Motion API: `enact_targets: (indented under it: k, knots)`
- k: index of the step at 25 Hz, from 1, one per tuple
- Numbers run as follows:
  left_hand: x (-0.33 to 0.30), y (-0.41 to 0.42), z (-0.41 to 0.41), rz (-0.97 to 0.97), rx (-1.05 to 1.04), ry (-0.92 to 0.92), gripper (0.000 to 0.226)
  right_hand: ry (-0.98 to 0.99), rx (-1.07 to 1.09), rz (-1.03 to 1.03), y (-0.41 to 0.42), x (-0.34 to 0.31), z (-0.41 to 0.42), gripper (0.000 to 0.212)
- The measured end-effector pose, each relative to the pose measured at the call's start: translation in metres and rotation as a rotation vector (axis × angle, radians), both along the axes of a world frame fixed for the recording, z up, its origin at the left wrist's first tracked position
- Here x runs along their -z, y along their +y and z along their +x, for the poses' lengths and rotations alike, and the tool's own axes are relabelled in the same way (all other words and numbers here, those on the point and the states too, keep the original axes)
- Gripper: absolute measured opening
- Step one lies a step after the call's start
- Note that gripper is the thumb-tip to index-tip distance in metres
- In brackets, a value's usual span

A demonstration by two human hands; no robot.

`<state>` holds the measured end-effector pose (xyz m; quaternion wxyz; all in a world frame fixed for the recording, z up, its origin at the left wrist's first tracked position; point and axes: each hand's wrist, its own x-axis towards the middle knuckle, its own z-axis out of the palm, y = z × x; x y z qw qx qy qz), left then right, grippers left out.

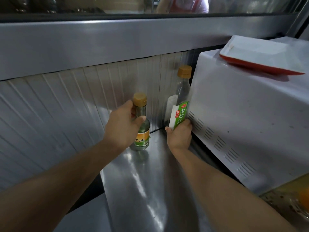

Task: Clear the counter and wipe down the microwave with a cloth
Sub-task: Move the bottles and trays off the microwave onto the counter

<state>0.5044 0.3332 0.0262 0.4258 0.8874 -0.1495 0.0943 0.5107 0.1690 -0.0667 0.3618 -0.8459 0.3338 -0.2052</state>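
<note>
Steel counter (142, 190), hands (123, 124) (179, 136) gripping bottles (141, 129) (181, 104) (microwave-side seemingly tight)

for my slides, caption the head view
Left hand and right hand each grip a bottle beside the microwave.

A small bottle (141, 124) is gripped by the left hand (122, 124) on the steel counter (142, 181); a taller bottle (181, 101) beside the microwave (242, 114) is held by the right hand (179, 136).

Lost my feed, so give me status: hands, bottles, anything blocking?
Left hand grips small bottle on counter. Right hand grips tall bottle beside microwave. Tray sits atop microwave.
</note>
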Motion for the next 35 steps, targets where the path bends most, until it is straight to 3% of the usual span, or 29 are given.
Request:
enact_targets:
  k: [10, 17, 25, 35]
  knots:
    - [0.002, -0.014, 0.010, 0.021, 0.012, 0.020, 0.014, 0.051, -0.066, 0.003, -0.003, -0.008, -0.012, 0.058]
    - [0.000, -0.043, 0.019, 0.016, -0.010, 0.055, 0.019, 0.112, -0.199, -0.106, -0.010, -0.015, -0.055, 0.052]
    - [0.017, -0.071, 0.030, 0.061, -0.036, 0.051, 0.023, 0.159, -0.254, 0.011, -0.010, -0.011, -0.072, 0.060]
    - [0.018, -0.079, 0.034, 0.125, -0.148, -0.024, 0.024, 0.136, -0.275, 0.017, -0.010, -0.015, -0.076, 0.063]
